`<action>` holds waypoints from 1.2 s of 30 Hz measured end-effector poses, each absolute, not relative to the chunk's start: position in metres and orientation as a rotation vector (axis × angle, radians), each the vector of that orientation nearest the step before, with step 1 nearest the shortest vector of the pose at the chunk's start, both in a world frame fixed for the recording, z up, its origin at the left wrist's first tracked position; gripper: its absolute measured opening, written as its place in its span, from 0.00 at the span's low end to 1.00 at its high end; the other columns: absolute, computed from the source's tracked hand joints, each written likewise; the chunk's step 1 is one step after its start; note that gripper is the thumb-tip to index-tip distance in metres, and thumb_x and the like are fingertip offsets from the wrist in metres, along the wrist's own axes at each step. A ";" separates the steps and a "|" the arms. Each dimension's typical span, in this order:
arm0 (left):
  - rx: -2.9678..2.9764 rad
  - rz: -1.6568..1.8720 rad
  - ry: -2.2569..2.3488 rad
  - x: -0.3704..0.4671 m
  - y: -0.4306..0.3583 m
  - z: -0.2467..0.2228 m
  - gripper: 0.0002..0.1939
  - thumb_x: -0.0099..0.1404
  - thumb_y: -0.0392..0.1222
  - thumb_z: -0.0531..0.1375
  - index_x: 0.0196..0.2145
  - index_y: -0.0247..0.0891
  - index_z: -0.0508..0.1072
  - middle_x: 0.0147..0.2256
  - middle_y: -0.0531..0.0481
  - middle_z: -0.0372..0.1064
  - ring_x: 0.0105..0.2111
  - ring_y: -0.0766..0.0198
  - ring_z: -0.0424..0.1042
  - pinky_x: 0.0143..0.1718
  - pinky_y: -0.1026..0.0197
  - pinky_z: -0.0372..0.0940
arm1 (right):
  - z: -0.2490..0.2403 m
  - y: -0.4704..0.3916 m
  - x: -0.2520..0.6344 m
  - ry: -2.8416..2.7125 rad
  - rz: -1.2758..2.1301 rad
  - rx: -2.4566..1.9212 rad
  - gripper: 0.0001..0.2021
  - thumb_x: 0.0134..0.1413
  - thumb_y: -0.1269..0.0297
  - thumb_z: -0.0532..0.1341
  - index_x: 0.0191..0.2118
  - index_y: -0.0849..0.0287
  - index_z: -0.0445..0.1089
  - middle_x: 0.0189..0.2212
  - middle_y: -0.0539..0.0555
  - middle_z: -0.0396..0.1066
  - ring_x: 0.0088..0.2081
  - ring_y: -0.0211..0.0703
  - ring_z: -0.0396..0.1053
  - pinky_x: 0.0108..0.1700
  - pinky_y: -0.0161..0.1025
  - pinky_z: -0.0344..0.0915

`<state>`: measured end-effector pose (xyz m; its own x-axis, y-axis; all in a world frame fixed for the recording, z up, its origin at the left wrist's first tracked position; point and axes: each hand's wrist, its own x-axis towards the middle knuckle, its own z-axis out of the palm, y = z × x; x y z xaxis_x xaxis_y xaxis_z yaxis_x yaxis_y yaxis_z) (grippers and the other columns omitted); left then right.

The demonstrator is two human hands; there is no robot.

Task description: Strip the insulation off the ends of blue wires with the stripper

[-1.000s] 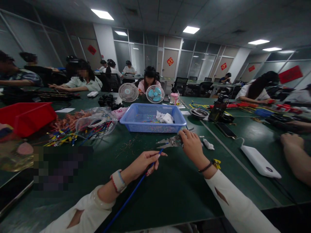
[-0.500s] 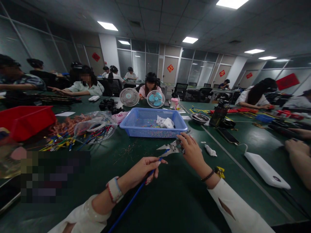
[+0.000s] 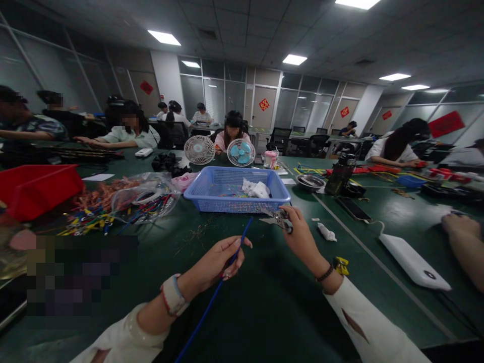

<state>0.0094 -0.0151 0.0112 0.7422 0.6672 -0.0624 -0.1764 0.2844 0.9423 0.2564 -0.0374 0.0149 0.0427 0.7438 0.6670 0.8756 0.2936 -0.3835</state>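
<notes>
Between the fingers of my left hand (image 3: 219, 259) is a long blue wire (image 3: 206, 315); its upper end sticks up past my fingertips and the rest trails to the bottom edge of the view. My right hand (image 3: 300, 237) is closed round metal pliers (image 3: 278, 218), whose jaws are apart and point left. The jaws are a little to the right of the wire's tip, not touching it. Just behind the pliers stands a blue plastic basket (image 3: 227, 205) with small colourful bits and crumpled white paper inside.
Left are a red bin (image 3: 45, 194) and a pile of wires with lugs (image 3: 91, 214). Right are crumpled tissue (image 3: 326, 232), a phone (image 3: 353, 209), a white power bank (image 3: 414, 262) and another person's hand (image 3: 463, 229). Two small fans (image 3: 199, 150) stand behind the basket.
The pliers have moved right, away from the wire, and their angle has changed. More of the wire's end now shows above my left hand, which has shifted slightly left.
</notes>
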 end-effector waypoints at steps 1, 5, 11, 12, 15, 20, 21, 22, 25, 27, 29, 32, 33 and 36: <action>1.137 0.590 0.480 0.009 -0.016 0.013 0.17 0.66 0.52 0.58 0.44 0.35 0.69 0.19 0.59 0.61 0.12 0.77 0.48 0.13 0.71 0.47 | 0.014 -0.037 0.257 -1.713 -0.166 -1.474 0.24 0.51 0.77 0.53 0.55 0.56 0.60 0.50 0.59 0.63 0.44 0.46 0.69 0.49 0.49 0.68; 1.087 0.546 0.412 0.006 -0.017 0.018 0.14 0.67 0.50 0.57 0.42 0.35 0.69 0.18 0.61 0.57 0.11 0.78 0.43 0.13 0.71 0.46 | 0.012 -0.036 0.259 -1.701 -0.116 -1.495 0.24 0.50 0.77 0.54 0.54 0.56 0.61 0.50 0.60 0.63 0.40 0.46 0.69 0.46 0.49 0.69; 1.120 0.521 0.435 0.006 -0.018 0.018 0.11 0.68 0.49 0.55 0.37 0.38 0.66 0.18 0.61 0.54 0.12 0.77 0.44 0.13 0.72 0.44 | 0.008 -0.032 0.265 -1.717 -0.042 -1.520 0.21 0.52 0.75 0.55 0.52 0.57 0.63 0.48 0.60 0.64 0.38 0.44 0.70 0.43 0.45 0.70; 1.126 0.520 0.439 0.006 -0.018 0.018 0.12 0.68 0.49 0.55 0.35 0.37 0.65 0.18 0.61 0.54 0.12 0.77 0.44 0.13 0.73 0.44 | 0.008 -0.031 0.266 -1.723 -0.027 -1.510 0.20 0.52 0.75 0.55 0.52 0.57 0.63 0.47 0.59 0.65 0.39 0.44 0.69 0.44 0.46 0.69; 1.132 0.514 0.429 0.006 -0.019 0.019 0.13 0.69 0.50 0.55 0.33 0.37 0.65 0.18 0.61 0.55 0.13 0.77 0.44 0.13 0.73 0.45 | 0.008 -0.031 0.266 -1.767 0.028 -1.467 0.18 0.52 0.74 0.57 0.50 0.57 0.64 0.46 0.58 0.66 0.43 0.45 0.68 0.47 0.46 0.68; 1.161 0.471 0.395 0.005 -0.019 0.019 0.15 0.69 0.51 0.54 0.34 0.35 0.67 0.19 0.60 0.56 0.12 0.77 0.45 0.13 0.72 0.47 | 0.013 -0.032 0.264 -1.859 0.144 -1.405 0.17 0.53 0.73 0.58 0.50 0.57 0.66 0.46 0.57 0.68 0.44 0.44 0.67 0.47 0.44 0.66; 1.173 0.453 0.383 0.005 -0.019 0.019 0.15 0.69 0.51 0.54 0.34 0.35 0.67 0.18 0.60 0.56 0.12 0.77 0.46 0.13 0.72 0.48 | 0.013 -0.032 0.264 -1.870 0.155 -1.397 0.17 0.53 0.73 0.58 0.50 0.57 0.66 0.46 0.57 0.68 0.44 0.44 0.67 0.47 0.43 0.65; 1.189 0.433 0.368 0.004 -0.019 0.019 0.15 0.70 0.51 0.53 0.35 0.35 0.68 0.18 0.60 0.57 0.12 0.76 0.46 0.13 0.72 0.48 | 0.014 -0.032 0.264 -1.880 0.168 -1.388 0.17 0.53 0.73 0.58 0.50 0.57 0.67 0.46 0.57 0.68 0.44 0.44 0.67 0.47 0.43 0.65; 1.247 0.371 0.330 0.002 -0.019 0.019 0.17 0.71 0.52 0.51 0.35 0.34 0.68 0.17 0.58 0.58 0.11 0.76 0.47 0.12 0.71 0.47 | 0.015 -0.033 0.264 -1.921 0.246 -1.352 0.17 0.53 0.72 0.59 0.49 0.56 0.67 0.45 0.56 0.68 0.42 0.42 0.68 0.45 0.41 0.65; 1.273 0.338 0.324 0.001 -0.018 0.020 0.18 0.71 0.52 0.50 0.37 0.34 0.69 0.17 0.58 0.60 0.11 0.75 0.48 0.12 0.71 0.47 | 0.016 -0.034 0.264 -1.945 0.306 -1.346 0.15 0.53 0.70 0.60 0.48 0.56 0.68 0.43 0.55 0.69 0.41 0.42 0.68 0.44 0.40 0.65; 1.282 0.319 0.327 0.000 -0.017 0.021 0.18 0.71 0.52 0.50 0.38 0.34 0.68 0.17 0.58 0.60 0.12 0.75 0.48 0.12 0.71 0.48 | 0.018 -0.035 0.265 -1.957 0.335 -1.367 0.12 0.53 0.68 0.61 0.45 0.57 0.69 0.40 0.54 0.70 0.39 0.42 0.68 0.42 0.40 0.64; 1.289 0.304 0.328 -0.001 -0.016 0.022 0.18 0.71 0.52 0.50 0.39 0.34 0.68 0.18 0.58 0.60 0.12 0.75 0.49 0.12 0.71 0.49 | 0.019 -0.035 0.266 -1.990 0.342 -1.394 0.10 0.53 0.67 0.61 0.42 0.57 0.69 0.37 0.53 0.70 0.37 0.41 0.67 0.39 0.39 0.63; 1.291 0.303 0.324 -0.001 -0.017 0.022 0.18 0.71 0.52 0.50 0.39 0.34 0.68 0.18 0.58 0.60 0.12 0.75 0.49 0.12 0.71 0.48 | 0.019 -0.036 0.266 -2.004 0.349 -1.390 0.09 0.53 0.67 0.62 0.42 0.57 0.69 0.36 0.52 0.70 0.37 0.41 0.67 0.39 0.39 0.63; 1.289 0.319 0.316 -0.001 -0.019 0.024 0.17 0.71 0.51 0.50 0.41 0.34 0.67 0.18 0.58 0.60 0.12 0.75 0.48 0.12 0.72 0.47 | 0.020 -0.036 0.266 -2.035 0.374 -1.365 0.10 0.53 0.67 0.61 0.43 0.57 0.69 0.38 0.53 0.70 0.38 0.41 0.67 0.40 0.39 0.63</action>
<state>-0.0010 -0.0190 0.0239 0.9139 0.4027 -0.0511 -0.0546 0.2467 0.9675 0.2657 -0.0363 0.0203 -0.2458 0.9013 0.3566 0.7160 0.4168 -0.5600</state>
